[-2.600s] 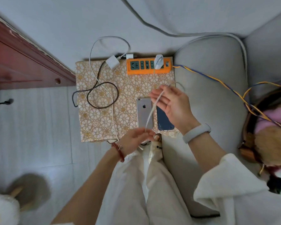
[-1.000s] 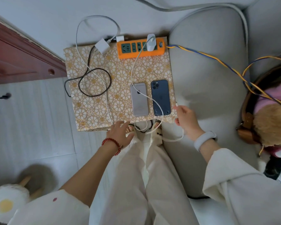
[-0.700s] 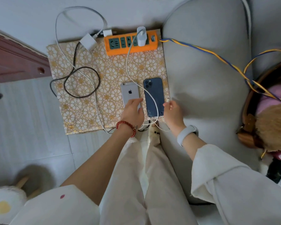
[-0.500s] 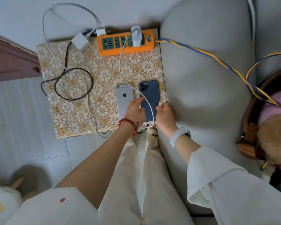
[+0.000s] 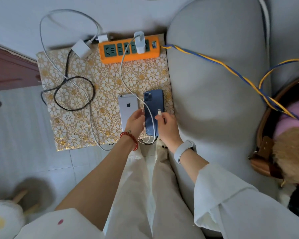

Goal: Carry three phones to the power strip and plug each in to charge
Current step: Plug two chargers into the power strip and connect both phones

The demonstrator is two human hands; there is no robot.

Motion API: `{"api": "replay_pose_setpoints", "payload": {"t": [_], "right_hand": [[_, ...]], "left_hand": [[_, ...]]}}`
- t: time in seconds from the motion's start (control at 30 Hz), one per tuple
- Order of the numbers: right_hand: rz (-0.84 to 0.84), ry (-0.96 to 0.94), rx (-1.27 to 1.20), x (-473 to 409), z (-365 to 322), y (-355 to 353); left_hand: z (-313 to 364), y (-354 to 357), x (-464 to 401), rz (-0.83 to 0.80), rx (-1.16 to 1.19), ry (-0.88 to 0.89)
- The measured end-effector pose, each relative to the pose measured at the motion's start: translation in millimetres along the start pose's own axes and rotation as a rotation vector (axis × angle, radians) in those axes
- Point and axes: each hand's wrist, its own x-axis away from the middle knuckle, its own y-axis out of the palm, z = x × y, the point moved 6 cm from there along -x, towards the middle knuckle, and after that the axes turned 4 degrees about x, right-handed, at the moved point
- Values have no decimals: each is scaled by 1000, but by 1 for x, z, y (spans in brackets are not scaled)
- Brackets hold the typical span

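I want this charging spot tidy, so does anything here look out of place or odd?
Mostly the cables. A second white charger lies loose on the patterned mat, not in the orange power strip. A black cable sprawls in loops, and a white cable trails off the mat's near edge. Both phones lie straight.

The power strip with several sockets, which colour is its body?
The power strip has an orange body with dark green sockets, seen in the head view.

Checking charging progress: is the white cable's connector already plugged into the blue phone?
No, the right hand pinches the connector above the blue phone, its metal tip bare.
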Motion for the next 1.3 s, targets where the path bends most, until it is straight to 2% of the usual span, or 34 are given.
{"api": "replay_pose_setpoints", "payload": {"t": [0.17,0.3,0.43,0.5,0.6,0.63,0.73,0.93,1.1,1.3], "right_hand": [[125,-120,164,10,-11,-19],[299,-232,213,26,-24,-48],[333,-359,199,45,-40,-68],[308,-383,144,51,-45,-74],[182,-341,-27,54,-49,-75],[134,-325,-69,55,-50,-73],[50,-279,-100,59,-46,-64],[191,-187,70,66,-24,-62],[-49,-121,128,79,-12,-39],[-77,-103,-3,81,-23,-28]], "left_hand": [[0,0,8,-42,-52,-6],[17,-3,19,110,-144,189],[42,1,36,161,-179,355],[50,10,40,75,-132,343],[47,25,43,-179,14,159],[45,27,44,-221,35,134],[43,18,44,-164,33,197],[33,-12,41,46,220,149],[34,-30,39,168,409,111],[34,-30,41,155,451,116]]}}
